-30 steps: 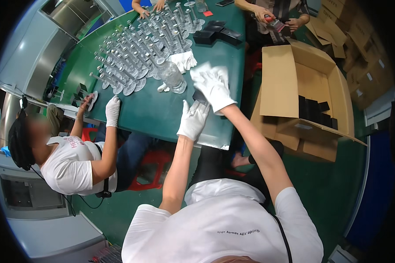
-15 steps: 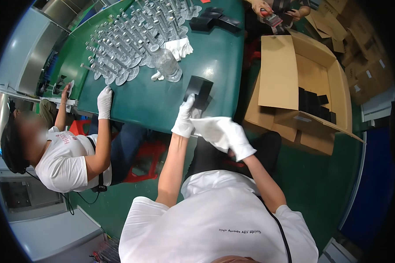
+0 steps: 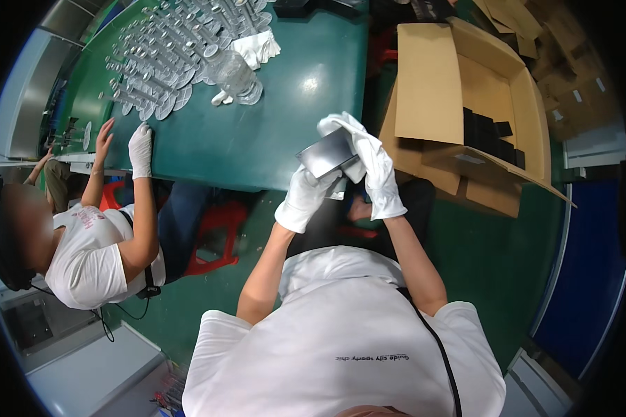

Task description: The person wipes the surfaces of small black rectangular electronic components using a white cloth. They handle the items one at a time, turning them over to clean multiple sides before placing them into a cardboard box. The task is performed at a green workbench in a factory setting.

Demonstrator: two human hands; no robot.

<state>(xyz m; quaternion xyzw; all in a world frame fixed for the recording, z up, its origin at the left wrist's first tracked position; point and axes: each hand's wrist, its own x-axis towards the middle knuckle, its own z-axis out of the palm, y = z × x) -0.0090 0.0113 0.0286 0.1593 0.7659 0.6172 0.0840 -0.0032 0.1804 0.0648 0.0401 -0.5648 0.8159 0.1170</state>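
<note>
A glossy black box (image 3: 327,154) is held tilted above the near edge of the green table (image 3: 285,118). My gloved left hand (image 3: 305,197) grips it from below and the left, fingers closed around its lower side. At its right end, my gloved right hand (image 3: 380,179) is closed on a white cloth (image 3: 341,124). That cloth drapes over the box's far right side and touches it. Some of the right fingers are hidden by cloth and box.
Many clear discs with upright stems (image 3: 161,62) crowd the table's far left, beside a clear glass vessel (image 3: 235,75) and a folded white cloth (image 3: 257,48). An open carton (image 3: 430,97) with several black boxes (image 3: 488,135) stands right. A co-worker (image 3: 94,257) sits left.
The black box has been lifted off the table and turned toward me in my left hand. My right hand has brought the cloth up against it. The view has shifted slightly.
</note>
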